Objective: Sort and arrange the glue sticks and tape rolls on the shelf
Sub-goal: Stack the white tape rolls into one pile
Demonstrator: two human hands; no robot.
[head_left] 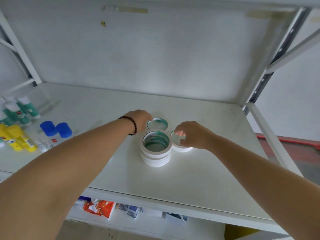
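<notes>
Grouping tape: left hand fingers curl on the back roll, right hand pinches the right roll beside the mid-shelf stack, glue sticks at left edge.

White tape rolls with green cores sit stacked mid-shelf, two more flat rolls touching behind, while glue sticks lie grouped at the left edge.

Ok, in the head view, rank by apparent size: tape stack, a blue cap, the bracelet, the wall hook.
1. tape stack
2. blue cap and bracelet look about alike; unsure
3. wall hook, though farthest from the camera
</notes>
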